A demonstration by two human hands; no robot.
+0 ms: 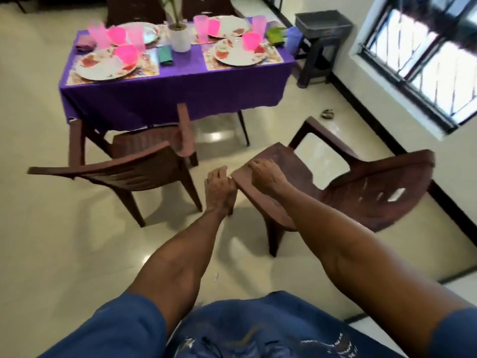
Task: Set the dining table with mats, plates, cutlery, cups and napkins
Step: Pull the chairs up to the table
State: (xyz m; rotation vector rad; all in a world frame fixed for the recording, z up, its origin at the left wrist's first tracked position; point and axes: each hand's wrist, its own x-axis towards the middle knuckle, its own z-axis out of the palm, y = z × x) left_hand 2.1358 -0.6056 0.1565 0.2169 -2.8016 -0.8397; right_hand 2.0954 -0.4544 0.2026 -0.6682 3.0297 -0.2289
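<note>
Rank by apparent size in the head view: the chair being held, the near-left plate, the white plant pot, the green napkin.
1. Held chair, though nearest the camera.
2. Near-left plate.
3. White plant pot.
4. Green napkin, close to the pot; unsure.

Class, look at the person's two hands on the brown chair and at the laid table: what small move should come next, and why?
Probably slide the chair toward the table. Both hands, left hand and right hand, hold its armrest, it stands turned away from the table's near right place, and the other chair is already tucked under the near edge.
</note>
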